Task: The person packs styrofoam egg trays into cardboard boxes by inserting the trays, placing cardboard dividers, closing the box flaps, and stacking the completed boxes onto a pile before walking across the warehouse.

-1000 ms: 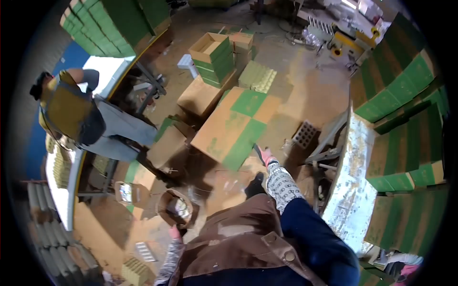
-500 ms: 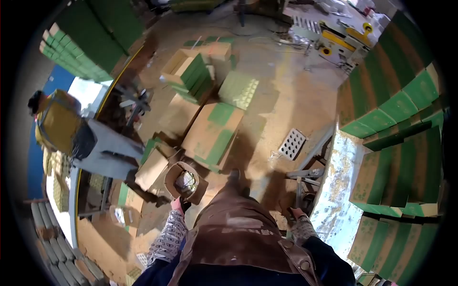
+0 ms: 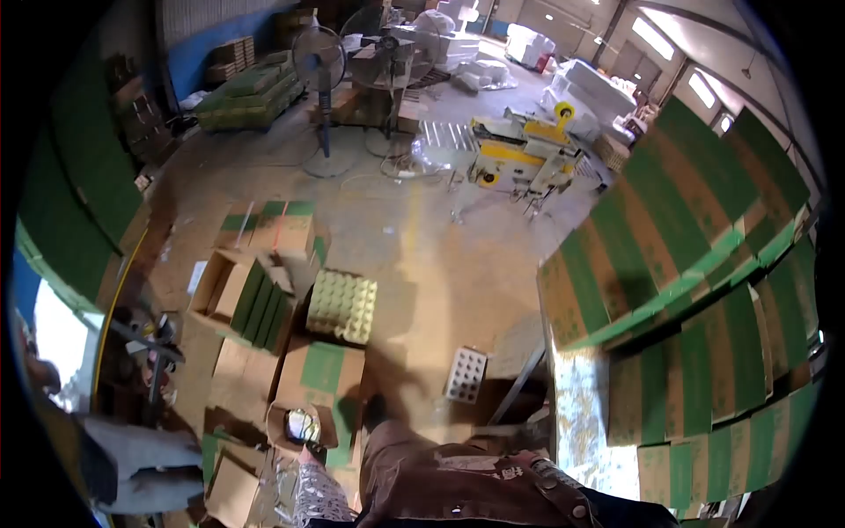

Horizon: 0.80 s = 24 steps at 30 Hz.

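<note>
My left hand [image 3: 310, 453] is closed at the near rim of a small open brown carton [image 3: 326, 425], which has white and shiny contents inside. This carton is over the near end of a larger brown box with green bands [image 3: 297, 376]. Low in the view, my right hand [image 3: 525, 459] is beside my brown apron, left of the worn white table [image 3: 581, 414]. Its fingers are small and blurred, and whatever it may hold cannot be made out.
Egg trays [image 3: 341, 305] and stacked open boxes [image 3: 242, 299] stand ahead. A white holed tray [image 3: 466, 375] lies on the floor. Green-striped cartons [image 3: 651, 238] line the right; a person [image 3: 145, 462] is at lower left. Beyond are fans [image 3: 324, 106] and a yellow machine [image 3: 515, 154].
The view has swung up and to the right, showing the far hall. My left hand has brought the small carton over the large box. My right hand has drawn back from that box to my side.
</note>
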Each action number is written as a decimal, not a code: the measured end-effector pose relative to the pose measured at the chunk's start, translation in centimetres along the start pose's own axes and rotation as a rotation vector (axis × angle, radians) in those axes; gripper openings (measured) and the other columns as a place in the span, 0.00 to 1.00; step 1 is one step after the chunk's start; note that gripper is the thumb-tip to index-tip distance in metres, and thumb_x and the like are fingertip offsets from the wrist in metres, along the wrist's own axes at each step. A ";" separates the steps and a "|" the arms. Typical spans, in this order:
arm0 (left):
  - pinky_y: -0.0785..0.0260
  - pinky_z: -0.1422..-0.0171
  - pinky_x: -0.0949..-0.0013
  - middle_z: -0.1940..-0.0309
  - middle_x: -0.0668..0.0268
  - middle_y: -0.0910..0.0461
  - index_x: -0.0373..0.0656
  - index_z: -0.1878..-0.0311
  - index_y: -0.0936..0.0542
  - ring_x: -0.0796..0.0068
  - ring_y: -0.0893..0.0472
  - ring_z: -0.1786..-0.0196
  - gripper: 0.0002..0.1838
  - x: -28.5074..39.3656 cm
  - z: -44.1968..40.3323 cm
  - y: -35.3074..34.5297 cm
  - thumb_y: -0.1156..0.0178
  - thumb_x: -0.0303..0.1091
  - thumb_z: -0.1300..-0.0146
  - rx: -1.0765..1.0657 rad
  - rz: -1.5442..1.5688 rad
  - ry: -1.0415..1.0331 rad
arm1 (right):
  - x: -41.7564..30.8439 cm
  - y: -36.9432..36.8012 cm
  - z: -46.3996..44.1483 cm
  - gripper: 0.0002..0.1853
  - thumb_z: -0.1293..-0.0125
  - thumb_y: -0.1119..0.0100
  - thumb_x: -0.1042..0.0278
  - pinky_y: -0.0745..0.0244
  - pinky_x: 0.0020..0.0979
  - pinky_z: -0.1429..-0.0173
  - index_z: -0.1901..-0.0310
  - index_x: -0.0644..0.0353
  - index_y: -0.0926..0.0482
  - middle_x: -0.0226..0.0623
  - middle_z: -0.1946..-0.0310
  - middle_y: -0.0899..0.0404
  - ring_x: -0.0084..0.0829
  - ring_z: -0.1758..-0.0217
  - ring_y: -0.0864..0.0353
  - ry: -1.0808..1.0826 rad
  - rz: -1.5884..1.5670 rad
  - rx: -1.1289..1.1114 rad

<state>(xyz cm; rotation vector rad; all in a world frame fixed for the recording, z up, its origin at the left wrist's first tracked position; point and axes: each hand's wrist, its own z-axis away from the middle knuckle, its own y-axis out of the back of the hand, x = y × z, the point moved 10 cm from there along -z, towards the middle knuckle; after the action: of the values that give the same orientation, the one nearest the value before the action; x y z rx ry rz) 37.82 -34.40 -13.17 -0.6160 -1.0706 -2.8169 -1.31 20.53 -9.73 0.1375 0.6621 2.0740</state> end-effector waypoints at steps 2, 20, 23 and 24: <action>0.28 0.59 0.63 0.63 0.60 0.21 0.42 0.56 0.22 0.66 0.21 0.58 0.20 0.8 -3.2 0.3 0.42 0.46 0.45 -0.063 0.087 0.061 | -7.1 7.3 1.9 0.28 0.37 0.59 0.39 0.32 0.44 0.43 0.47 0.52 0.26 0.48 0.51 0.23 0.48 0.48 0.24 -0.066 0.016 -0.040; 0.28 0.72 0.75 0.71 0.61 0.19 0.35 0.53 0.22 0.74 0.21 0.74 0.17 36.9 -22.9 9.8 0.41 0.23 0.49 -0.329 0.842 -0.124 | -14.1 35.9 -22.9 0.21 0.38 0.49 0.46 0.26 0.39 0.52 0.56 0.55 0.20 0.50 0.59 0.20 0.45 0.55 0.20 0.056 -0.499 0.507; 0.27 0.63 0.63 0.69 0.58 0.19 0.36 0.62 0.20 0.62 0.20 0.68 0.11 30.1 -32.8 6.7 0.39 0.31 0.48 -0.078 0.535 -0.315 | -14.7 44.1 -28.4 0.24 0.38 0.51 0.43 0.25 0.41 0.56 0.59 0.57 0.19 0.51 0.62 0.20 0.48 0.59 0.20 0.064 -0.582 0.411; 0.27 0.58 0.70 0.63 0.66 0.17 0.39 0.55 0.19 0.73 0.20 0.64 0.13 32.6 -30.4 6.3 0.46 0.30 0.43 -0.210 0.018 -0.461 | -14.8 45.0 -31.7 0.28 0.41 0.50 0.39 0.27 0.40 0.51 0.56 0.57 0.20 0.52 0.56 0.21 0.47 0.54 0.20 0.111 -0.622 0.226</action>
<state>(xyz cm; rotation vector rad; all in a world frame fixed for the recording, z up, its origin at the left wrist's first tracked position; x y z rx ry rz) -1.29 -56.35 -17.19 -1.3365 -0.8083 -2.8636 -37.46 -23.51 -11.60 -0.0546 0.8783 1.4151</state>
